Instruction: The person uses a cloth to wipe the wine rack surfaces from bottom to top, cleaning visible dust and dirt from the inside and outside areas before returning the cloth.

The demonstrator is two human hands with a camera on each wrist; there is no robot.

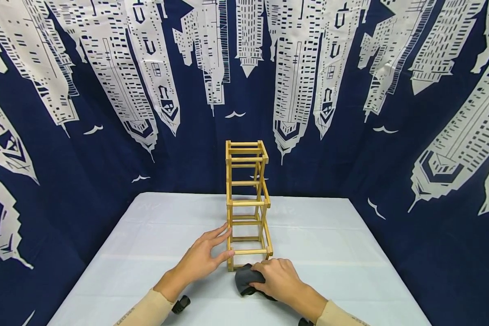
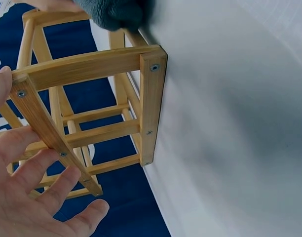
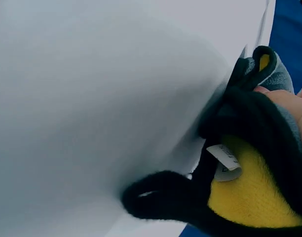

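A slim wooden rack (image 1: pixel 248 203) with several open tiers stands upright on the white table. My left hand (image 1: pixel 205 254) is at its lower left side, fingers loosely extended and touching the left post; in the left wrist view the fingers (image 2: pixel 52 185) lie along a slat with screw heads. In front of the rack's base, my right hand (image 1: pixel 280 278) grips a bunched cleaning cloth (image 1: pixel 246 280), grey outside. The right wrist view shows the cloth's yellow face (image 3: pixel 252 192), black edging, a hanging loop and a white tag. The fingertips under the cloth are hidden.
The white table (image 1: pixel 155 240) carries the rack. Navy fabric (image 1: pixel 195 154) printed with white buildings hangs behind and on both sides. A small black device (image 1: pixel 181 304) is beside the left wrist, and another dark piece (image 1: pixel 305 322) is near the right wrist.
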